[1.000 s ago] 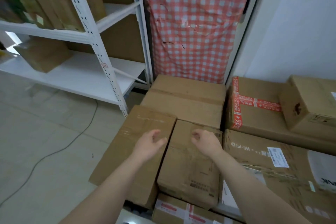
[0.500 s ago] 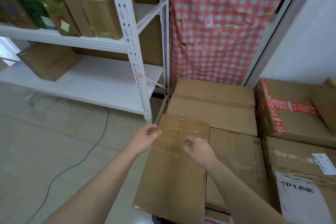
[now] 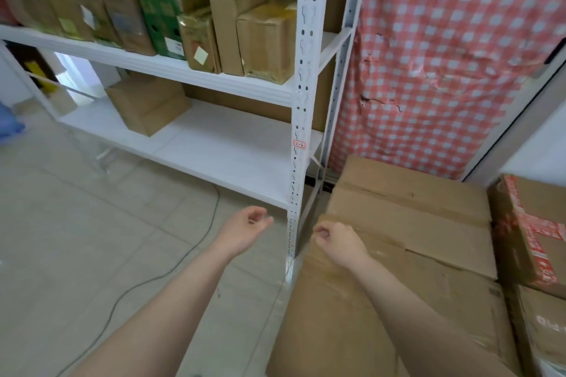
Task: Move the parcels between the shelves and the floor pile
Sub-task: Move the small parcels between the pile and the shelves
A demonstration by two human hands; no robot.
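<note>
On the floor at the right lies the pile of parcels: a long brown carton (image 3: 346, 321) nearest, a larger flat carton (image 3: 413, 202) behind it, and a box with red printed tape (image 3: 530, 223) further right, all packed close together. Both bare forearms reach forward. The right hand (image 3: 340, 242) hovers at the far left corner of the long brown carton with its fingers loosely curled, holding nothing; whether it touches the cardboard I cannot tell. The left hand (image 3: 245, 229) hangs over the tiled floor (image 3: 76, 239), just left of the white rack post (image 3: 306, 101), fingers relaxed and slightly bent, also holding nothing. On the upper shelf (image 3: 153, 63) a row of parcels (image 3: 266, 40) stands upright side by side, brown ones and a green one (image 3: 160, 27). On the lower shelf (image 3: 229, 147) sits a single brown box (image 3: 147, 104), turned at an angle. A red-and-white checked cloth (image 3: 444, 55) hangs behind the pile, and a grey cable (image 3: 171, 266) runs across the tiles.
</note>
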